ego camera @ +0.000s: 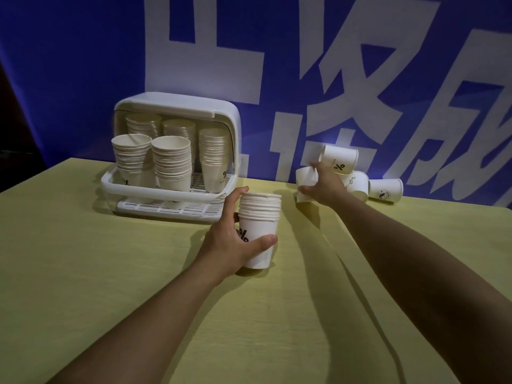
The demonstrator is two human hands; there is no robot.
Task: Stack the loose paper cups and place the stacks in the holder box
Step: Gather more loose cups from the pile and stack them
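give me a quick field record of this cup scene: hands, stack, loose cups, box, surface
left hand: left hand grips the held stack upright on the table
right hand: right hand grasps a loose cup near the wall
other loose cups: three lying cups beside the right hand, by the banner
holder box: holder box open at front, five cup stacks inside
surface: yellow table
backdrop: blue banner with white characters

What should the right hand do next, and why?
Probably lift the loose cup and drop it into the stack. The right hand already grips that cup near the banner, and the left hand holds the stack upright on the table with its mouth open. More cups lie loose behind.
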